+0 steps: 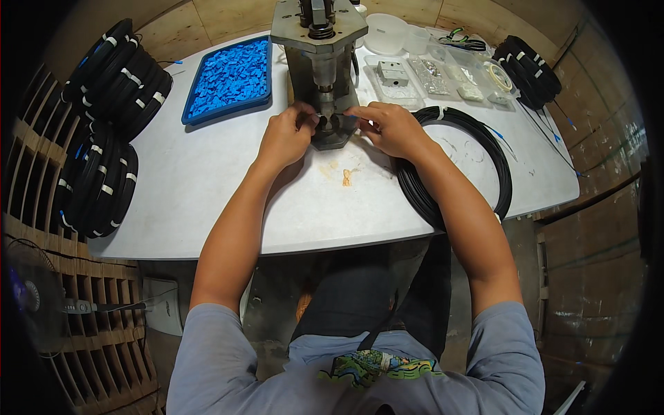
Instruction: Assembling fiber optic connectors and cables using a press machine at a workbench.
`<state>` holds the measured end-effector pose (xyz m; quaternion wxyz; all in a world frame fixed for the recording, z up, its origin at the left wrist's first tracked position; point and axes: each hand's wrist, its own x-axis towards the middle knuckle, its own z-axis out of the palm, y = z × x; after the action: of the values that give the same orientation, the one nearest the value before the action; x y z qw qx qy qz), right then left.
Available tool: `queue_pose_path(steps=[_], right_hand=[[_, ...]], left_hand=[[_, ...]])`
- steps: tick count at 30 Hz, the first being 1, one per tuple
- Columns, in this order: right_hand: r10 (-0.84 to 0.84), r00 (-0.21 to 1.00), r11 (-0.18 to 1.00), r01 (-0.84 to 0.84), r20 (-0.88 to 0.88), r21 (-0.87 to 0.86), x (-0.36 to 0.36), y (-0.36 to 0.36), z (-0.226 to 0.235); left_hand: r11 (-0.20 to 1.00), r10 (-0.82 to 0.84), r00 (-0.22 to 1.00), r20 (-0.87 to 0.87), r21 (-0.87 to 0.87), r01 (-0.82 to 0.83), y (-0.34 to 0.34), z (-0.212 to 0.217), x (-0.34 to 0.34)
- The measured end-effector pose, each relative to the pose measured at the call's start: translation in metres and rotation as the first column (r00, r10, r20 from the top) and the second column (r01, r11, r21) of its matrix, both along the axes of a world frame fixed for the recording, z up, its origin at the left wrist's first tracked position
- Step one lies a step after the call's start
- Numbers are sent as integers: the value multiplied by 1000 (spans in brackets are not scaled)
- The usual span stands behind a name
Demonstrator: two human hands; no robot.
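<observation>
The left hand (289, 135) and right hand (394, 128) closed in on the press (324, 68) from either side of its base, both forearms slanting inward. The left fingers curled narrow; what they held, I couldn't tell. The right index finger pointed at the press, a blue bit (351, 117) at its tip, the grip unclear. The coil (502, 169) lay on the table (187, 180), partly beneath the right forearm.
</observation>
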<state>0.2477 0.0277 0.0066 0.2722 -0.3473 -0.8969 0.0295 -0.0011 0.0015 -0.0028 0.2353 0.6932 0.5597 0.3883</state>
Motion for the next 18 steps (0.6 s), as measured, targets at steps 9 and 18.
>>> queue_pose_path(steps=[9,18], right_hand=[[-1,1000,1000,1,6,-23,0,-1,2],[-1,1000,1000,2,14,-14,1,1,-1]], left_hand=[[1000,3,1000,5,3,-3,1,-1,-1],[1000,-2,1000,4,0,2,-1,1,0]])
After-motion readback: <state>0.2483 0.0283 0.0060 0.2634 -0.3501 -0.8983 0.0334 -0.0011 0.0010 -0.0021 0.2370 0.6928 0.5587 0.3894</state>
